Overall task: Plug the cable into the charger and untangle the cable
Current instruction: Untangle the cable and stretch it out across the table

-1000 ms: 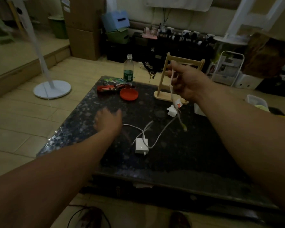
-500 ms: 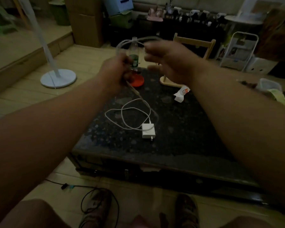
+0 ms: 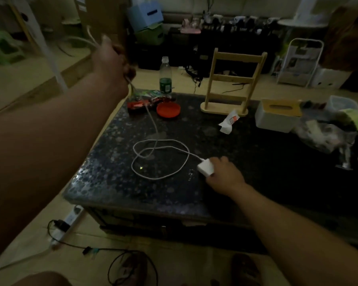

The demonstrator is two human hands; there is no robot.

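Observation:
A white cable (image 3: pixel 161 159) lies in crossed loops on the dark speckled table (image 3: pixel 116 182), one end plugged into a small white charger (image 3: pixel 205 167). My right hand (image 3: pixel 225 176) rests on the table with its fingers around the charger. From the loops the cable rises up and left to my left hand (image 3: pixel 112 62), which is raised above the table's far left corner and shut on the cable's other part. A blurred free length of cable sticks out above that hand.
On the table's far side stand a green-labelled bottle (image 3: pixel 165 76), a red dish (image 3: pixel 168 110), snack packets (image 3: pixel 145 99), a wooden rack (image 3: pixel 229 83), a crumpled wrapper (image 3: pixel 228 121) and a white tissue box (image 3: pixel 277 115). A power strip (image 3: pixel 67 222) lies on the floor.
My right hand let go of the cable in the air and came down onto the charger. My left hand lifted the cable higher and to the left. The view shifted left.

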